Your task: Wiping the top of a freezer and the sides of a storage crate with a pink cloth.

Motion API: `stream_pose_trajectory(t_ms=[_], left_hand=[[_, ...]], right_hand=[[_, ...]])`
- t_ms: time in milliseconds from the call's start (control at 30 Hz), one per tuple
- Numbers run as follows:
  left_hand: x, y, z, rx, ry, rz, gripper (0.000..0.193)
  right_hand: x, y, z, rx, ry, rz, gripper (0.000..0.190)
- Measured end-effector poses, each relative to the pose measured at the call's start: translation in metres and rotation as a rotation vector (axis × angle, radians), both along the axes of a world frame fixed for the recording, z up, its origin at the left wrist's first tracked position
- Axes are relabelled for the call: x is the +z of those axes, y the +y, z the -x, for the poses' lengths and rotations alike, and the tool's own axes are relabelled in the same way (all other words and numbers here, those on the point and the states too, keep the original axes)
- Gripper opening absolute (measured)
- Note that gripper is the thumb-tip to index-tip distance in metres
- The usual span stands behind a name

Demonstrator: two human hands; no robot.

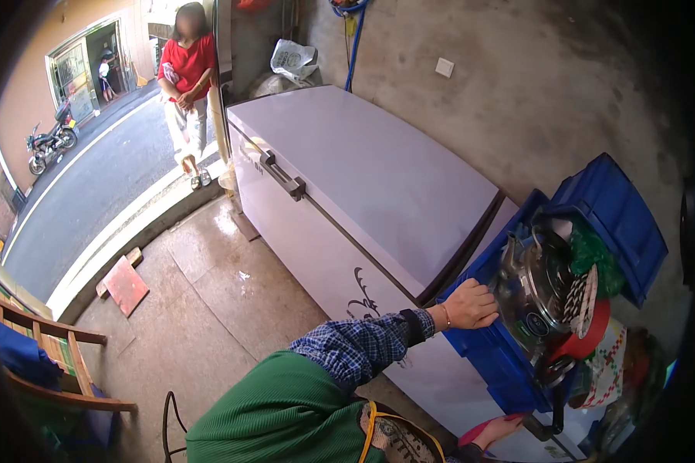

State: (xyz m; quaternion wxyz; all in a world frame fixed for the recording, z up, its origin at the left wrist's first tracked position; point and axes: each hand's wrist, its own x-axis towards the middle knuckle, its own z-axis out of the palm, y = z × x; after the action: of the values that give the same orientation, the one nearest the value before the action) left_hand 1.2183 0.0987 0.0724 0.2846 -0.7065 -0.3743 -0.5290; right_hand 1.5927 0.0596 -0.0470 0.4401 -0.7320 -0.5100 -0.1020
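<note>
A blue plastic crate point(469, 353) rests on top of a white chest freezer point(359, 156), near its right end. My left hand point(470, 304) grips the crate's near rim. Inside the crate lie a stainless-steel kettle point(535, 278), a green plastic bag point(595, 260), a black-and-white patterned item point(580, 298) and a red plastic piece point(590, 331). The blue lid point(616, 226) stands tilted behind it. Low at the crate's front corner, my right hand point(498, 431) holds a pink cloth point(476, 433), its fingertips partly hidden. A dark handle point(541, 427) sits beside it.
Patterned packaging point(608, 364) stands right of the crate. A person point(188, 69) leans at the doorway above a raised sill point(168, 199). A red board point(126, 286) lies on the floor near a wooden chair point(75, 362). A black cable point(168, 428) loops near me.
</note>
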Motion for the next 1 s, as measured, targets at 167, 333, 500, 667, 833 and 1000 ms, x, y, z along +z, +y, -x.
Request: stream_pose_trajectory(t_ms=[167, 333, 500, 667, 833, 1000], left_hand=[[-0.005, 0.004, 0.0, -0.001, -0.019, -0.001, 0.019], [0.004, 0.004, -0.008, -0.031, -0.029, -0.031, 0.018], [-0.009, 0.003, 0.0, 0.005, -0.018, 0.011, 0.018], [-0.004, 0.006, -0.006, -0.017, -0.005, -0.018, 0.019], [-0.002, 0.003, -0.002, 0.021, -0.01, -0.002, 0.018], [0.001, 0.008, -0.015, -0.024, -0.013, -0.014, 0.018]], right_hand=[[0.005, 0.009, -0.029, 0.075, 0.185, -0.053, 0.047], [-0.02, 0.029, -0.07, 0.123, 0.238, 0.033, 0.05], [-0.001, 0.018, -0.053, 0.217, 0.104, 0.296, 0.051], [0.013, 0.022, -0.073, 0.23, 0.297, 0.093, 0.05], [-0.008, 0.014, -0.062, 0.199, -0.077, 0.327, 0.055], [-0.022, 0.016, -0.115, 0.177, 0.523, 0.053, 0.054]])
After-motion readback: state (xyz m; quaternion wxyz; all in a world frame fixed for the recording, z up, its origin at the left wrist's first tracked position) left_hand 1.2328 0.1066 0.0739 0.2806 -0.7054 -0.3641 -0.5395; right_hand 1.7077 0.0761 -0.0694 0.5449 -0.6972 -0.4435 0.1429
